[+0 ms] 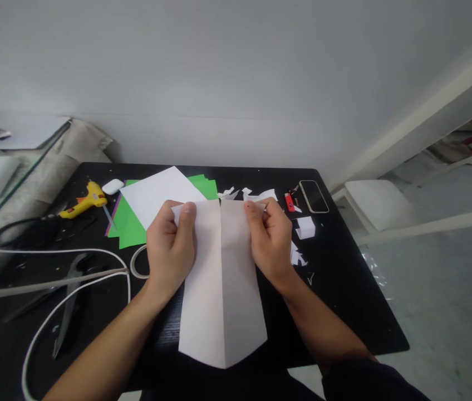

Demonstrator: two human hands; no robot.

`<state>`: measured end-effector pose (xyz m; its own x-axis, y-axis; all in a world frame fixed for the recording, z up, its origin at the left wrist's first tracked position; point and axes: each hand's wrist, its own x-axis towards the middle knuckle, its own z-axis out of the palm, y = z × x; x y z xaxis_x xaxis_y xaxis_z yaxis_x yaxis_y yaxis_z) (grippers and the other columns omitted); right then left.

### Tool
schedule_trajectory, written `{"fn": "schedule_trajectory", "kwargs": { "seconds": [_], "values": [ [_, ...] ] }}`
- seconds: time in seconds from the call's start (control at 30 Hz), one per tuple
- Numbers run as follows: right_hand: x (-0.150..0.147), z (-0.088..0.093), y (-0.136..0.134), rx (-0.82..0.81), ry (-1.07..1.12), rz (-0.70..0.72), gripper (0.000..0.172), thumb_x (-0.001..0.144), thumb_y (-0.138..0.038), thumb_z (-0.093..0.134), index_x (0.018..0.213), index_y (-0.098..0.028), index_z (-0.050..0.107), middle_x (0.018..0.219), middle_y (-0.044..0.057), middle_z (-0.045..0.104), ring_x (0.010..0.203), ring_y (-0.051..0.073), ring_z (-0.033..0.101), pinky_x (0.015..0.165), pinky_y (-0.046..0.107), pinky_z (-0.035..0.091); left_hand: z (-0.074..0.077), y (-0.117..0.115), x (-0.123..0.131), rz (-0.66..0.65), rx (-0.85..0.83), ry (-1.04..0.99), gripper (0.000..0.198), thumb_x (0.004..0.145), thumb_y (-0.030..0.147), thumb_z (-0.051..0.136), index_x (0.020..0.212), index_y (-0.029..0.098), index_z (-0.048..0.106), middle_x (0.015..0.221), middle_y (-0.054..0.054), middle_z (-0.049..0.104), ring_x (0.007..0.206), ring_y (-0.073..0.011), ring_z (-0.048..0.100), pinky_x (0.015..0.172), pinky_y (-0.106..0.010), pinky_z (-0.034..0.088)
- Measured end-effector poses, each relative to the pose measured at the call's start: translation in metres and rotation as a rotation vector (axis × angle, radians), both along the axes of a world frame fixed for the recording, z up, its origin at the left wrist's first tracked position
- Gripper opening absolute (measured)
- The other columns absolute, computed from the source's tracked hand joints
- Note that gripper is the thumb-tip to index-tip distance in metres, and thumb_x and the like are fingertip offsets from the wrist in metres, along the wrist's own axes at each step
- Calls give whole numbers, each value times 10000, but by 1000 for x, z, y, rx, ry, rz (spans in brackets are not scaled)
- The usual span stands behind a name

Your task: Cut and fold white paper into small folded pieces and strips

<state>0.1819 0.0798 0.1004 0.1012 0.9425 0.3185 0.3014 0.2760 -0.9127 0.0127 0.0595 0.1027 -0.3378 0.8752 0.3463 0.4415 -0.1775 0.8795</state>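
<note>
Between my two hands hangs a sheet of white paper (205, 284) with a crease running down its middle. My left hand (172, 239) pinches its upper left edge, thumb on the front. At the upper right edge my right hand (270, 236) grips it the same way, with the fingers curled behind. The paper's lower end reaches toward the near side of the black table (336, 289). Behind my left hand lie a white sheet (156, 195) and green sheets (129, 228). Paper scraps (298, 256) are close to my right hand.
A yellow glue gun (85, 201) lies at the left, with scissors (69, 306) and a white cable (81, 278) nearer me. On the right are a phone (314, 196), a red lighter (289, 202) and a small folded white paper piece (305, 227). A white stool (375, 203) stands beyond.
</note>
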Motion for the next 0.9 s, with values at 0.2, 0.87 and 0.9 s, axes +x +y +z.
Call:
{"fn": "schedule_trajectory", "kwargs": {
  "seconds": [0.2, 0.87, 0.9],
  "values": [
    [1, 0, -1, 20, -10, 3, 380, 1036, -488, 589, 764, -243, 486, 611, -51, 382, 549, 128, 352, 511, 300, 292, 0, 0, -2, 17, -15, 48, 328, 1039, 344, 548, 735, 233, 500, 602, 38, 454, 587, -141, 416, 551, -277, 350],
    [-1, -5, 0, 95, -6, -45, 355, 1033, -423, 604, 764, -227, 482, 589, -73, 389, 529, 103, 358, 481, 252, 307, -6, 0, -2, 77, 40, 111, 263, 1012, 328, 582, 772, 223, 549, 535, 60, 448, 488, -111, 405, 471, -250, 337],
    [-1, -5, -1, 98, 0, -54, 353, 1032, -427, 604, 768, -227, 484, 587, -74, 389, 525, 103, 357, 479, 252, 307, -6, 0, -2, 88, 45, 108, 260, 1010, 321, 582, 773, 223, 545, 531, 62, 448, 485, -110, 404, 471, -250, 338]
  ]
}}
